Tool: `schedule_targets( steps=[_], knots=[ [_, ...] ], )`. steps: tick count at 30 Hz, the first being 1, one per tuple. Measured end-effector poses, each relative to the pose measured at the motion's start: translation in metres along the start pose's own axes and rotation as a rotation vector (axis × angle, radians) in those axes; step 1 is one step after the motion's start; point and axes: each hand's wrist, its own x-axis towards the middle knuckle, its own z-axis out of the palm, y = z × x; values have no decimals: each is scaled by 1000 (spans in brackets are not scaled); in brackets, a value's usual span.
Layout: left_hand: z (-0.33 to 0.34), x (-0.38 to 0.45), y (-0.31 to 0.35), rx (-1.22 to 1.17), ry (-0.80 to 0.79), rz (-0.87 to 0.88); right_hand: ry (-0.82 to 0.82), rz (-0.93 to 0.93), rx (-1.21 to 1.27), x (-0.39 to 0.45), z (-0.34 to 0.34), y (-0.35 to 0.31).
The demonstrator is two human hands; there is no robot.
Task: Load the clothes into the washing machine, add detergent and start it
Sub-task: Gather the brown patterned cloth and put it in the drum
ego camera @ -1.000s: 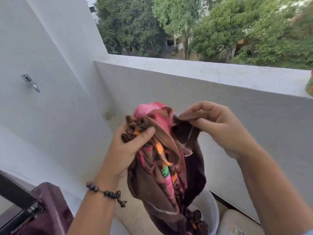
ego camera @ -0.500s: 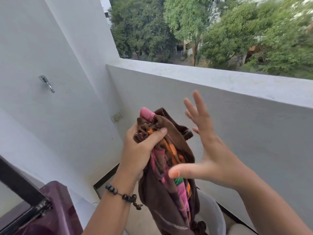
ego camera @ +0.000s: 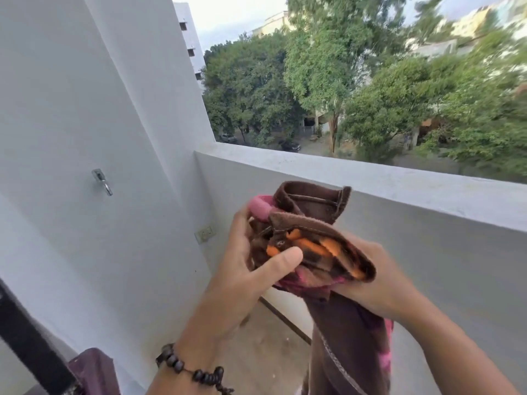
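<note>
I am holding the brown garment (ego camera: 322, 252) bunched in front of me, my left hand (ego camera: 245, 269) gripping its top with the thumb pressing in, my right hand (ego camera: 368, 283) closing round it from beneath. I am judging this the loading step; next I am needing to turn toward the purple washing machine (ego camera: 91, 372), at my lower left by the balcony wall (ego camera: 427, 252).

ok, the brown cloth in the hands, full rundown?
The brown garment looks like soft fleece, with orange and pink patches and stitched hems. It is bunched at the top, a folded edge standing up, and the rest hangs down out of frame. The left hand grips the bunch, thumb pressed on the front; the right hand holds it from beneath. It is in mid-air before the balcony parapet.
</note>
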Motion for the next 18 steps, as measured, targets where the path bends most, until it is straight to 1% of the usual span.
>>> schedule_targets(
  steps=[3,4,6,8,9,10,12,14,16,18],
  knots=[
    [-10,-2,25,390,66,157,-57,23,-401,23,-18,-4],
    [-7,-3,36,548,62,225,-82,3,-533,32,-20,-7],
    [5,0,53,933,-12,292,-117,-73,-687,47,-20,-19],
    [16,13,55,1333,-77,273,-139,-180,-767,57,-15,-35],
    [17,22,53,1462,-99,241,-150,-227,-806,62,-13,-44],
    [16,33,49,1526,-112,200,-149,-260,-843,65,-12,-52],
    [7,47,48,1486,-68,142,-99,-318,-894,70,-14,-64],
    [-5,55,48,1337,5,167,-35,-338,-833,73,-20,-69],
    [-13,58,48,1129,70,260,-25,-281,-607,72,-26,-67],
    [-15,56,49,920,105,309,-36,-234,-280,67,-29,-61]
  ],
)
